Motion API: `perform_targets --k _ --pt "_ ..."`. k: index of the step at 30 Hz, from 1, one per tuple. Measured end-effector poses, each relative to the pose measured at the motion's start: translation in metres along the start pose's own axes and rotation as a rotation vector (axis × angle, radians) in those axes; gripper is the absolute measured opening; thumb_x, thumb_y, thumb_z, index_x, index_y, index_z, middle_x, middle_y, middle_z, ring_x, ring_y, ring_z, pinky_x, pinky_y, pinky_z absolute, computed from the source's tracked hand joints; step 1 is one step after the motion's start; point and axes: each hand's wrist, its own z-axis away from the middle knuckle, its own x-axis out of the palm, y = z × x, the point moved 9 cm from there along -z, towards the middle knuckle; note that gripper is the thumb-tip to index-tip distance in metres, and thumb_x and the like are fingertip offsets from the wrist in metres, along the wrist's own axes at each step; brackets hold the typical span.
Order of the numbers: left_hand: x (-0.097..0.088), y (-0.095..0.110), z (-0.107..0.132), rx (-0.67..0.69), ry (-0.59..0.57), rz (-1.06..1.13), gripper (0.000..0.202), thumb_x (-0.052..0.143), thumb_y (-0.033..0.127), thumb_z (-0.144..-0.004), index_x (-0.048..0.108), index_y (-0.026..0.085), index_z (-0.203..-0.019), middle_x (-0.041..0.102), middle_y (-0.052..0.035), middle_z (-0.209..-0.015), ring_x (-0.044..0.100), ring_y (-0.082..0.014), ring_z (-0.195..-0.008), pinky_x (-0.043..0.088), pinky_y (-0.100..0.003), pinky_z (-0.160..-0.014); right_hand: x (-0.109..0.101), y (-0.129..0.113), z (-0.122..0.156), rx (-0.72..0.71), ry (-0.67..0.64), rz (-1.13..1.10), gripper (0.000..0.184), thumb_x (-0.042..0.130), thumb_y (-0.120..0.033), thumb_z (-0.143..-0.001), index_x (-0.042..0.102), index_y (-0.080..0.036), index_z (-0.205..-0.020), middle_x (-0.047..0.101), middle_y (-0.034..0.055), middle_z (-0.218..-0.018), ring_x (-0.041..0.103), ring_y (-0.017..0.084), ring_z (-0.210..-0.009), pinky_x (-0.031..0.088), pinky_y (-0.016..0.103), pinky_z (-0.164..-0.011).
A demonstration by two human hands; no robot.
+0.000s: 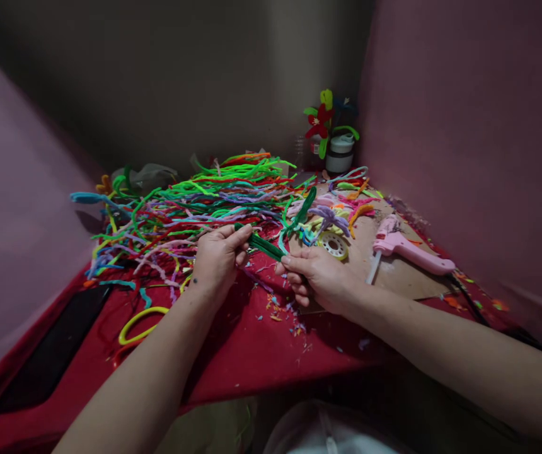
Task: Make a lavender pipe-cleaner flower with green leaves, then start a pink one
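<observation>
A dark green bundle of pipe cleaners [266, 246] stretches between my two hands above the red cloth. My left hand [221, 255] pinches its left end between thumb and fingers. At the other end my right hand [316, 277] is closed on it, thumb on top. Just beyond lies a dark green pipe-cleaner leaf shape [305, 207]. A big pile of coloured pipe cleaners [224, 195] spreads behind my left hand. Close past my right hand is a roll of tape with a yellow rim [333, 245].
On the cardboard [415, 277] at right rests a pink glue gun [413, 252]. Yellow-handled scissors [141, 325] lie partly behind my left forearm, near a black flat object [51, 350]. A lidded cup [340, 153] and pipe-cleaner flowers [319, 123] stand at the back. Scraps litter the red cloth [261, 353].
</observation>
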Motion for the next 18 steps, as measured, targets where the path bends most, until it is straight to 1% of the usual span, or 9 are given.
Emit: perform_targets --k 4,8,11,14,16,18 --pt "0.000 0.001 0.001 -0.014 0.014 0.035 0.027 0.071 0.021 -0.063 0.046 0.015 -0.055 0.048 0.0059 -0.045 0.033 -0.0017 -0.029 0.021 -0.017 -0.032 -0.001 -0.002 -0.001 -0.020 0.000 0.026 0.022 0.045 -0.020 -0.085 0.054 -0.015 -0.066 0.035 -0.0086 -0.040 0.028 0.004 -0.029 0.027 0.016 -0.028" --pt "0.001 0.003 0.004 -0.050 0.018 0.085 0.030 0.072 0.019 -0.061 0.044 0.015 -0.053 0.045 0.0065 -0.042 0.032 -0.0010 -0.029 0.018 -0.015 -0.030 -0.003 -0.008 -0.001 -0.034 0.006 0.065 0.019 0.048 -0.022 -0.081 0.054 -0.015 -0.064 0.035 -0.0088 -0.039 0.029 0.005 -0.028 0.028 0.017 -0.027" --pt "0.002 0.002 0.004 -0.092 0.005 0.176 0.028 0.073 0.019 -0.060 0.047 0.014 -0.055 0.046 0.0067 -0.043 0.031 -0.0002 -0.029 0.021 -0.014 -0.031 -0.002 -0.021 0.000 -0.086 -0.004 0.127 0.016 0.051 -0.024 -0.078 0.053 -0.015 -0.064 0.036 -0.0089 -0.040 0.029 0.004 -0.029 0.029 0.016 -0.027" --pt "0.002 -0.001 0.002 -0.124 -0.016 0.250 0.025 0.072 0.020 -0.062 0.048 0.014 -0.058 0.047 0.0069 -0.045 0.029 -0.0003 -0.029 0.024 -0.015 -0.032 0.002 -0.036 0.000 -0.154 -0.030 0.205 0.015 0.052 -0.024 -0.075 0.053 -0.015 -0.063 0.037 -0.0083 -0.041 0.030 0.005 -0.030 0.030 0.017 -0.027" --pt "-0.002 -0.001 -0.001 -0.106 -0.013 0.244 0.025 0.072 0.022 -0.063 0.048 0.015 -0.059 0.046 0.0072 -0.044 0.029 -0.0009 -0.029 0.025 -0.016 -0.032 0.004 -0.041 -0.003 -0.165 -0.048 0.248 0.015 0.052 -0.025 -0.074 0.054 -0.015 -0.063 0.037 -0.0084 -0.041 0.030 0.005 -0.030 0.030 0.017 -0.027" --pt "-0.006 0.000 -0.005 -0.095 -0.029 0.184 0.026 0.071 0.025 -0.064 0.048 0.015 -0.059 0.046 0.0067 -0.044 0.029 -0.0018 -0.029 0.023 -0.017 -0.033 0.004 -0.043 -0.007 -0.168 -0.054 0.303 0.016 0.051 -0.026 -0.074 0.053 -0.016 -0.063 0.036 -0.0088 -0.040 0.029 0.005 -0.029 0.029 0.018 -0.027"
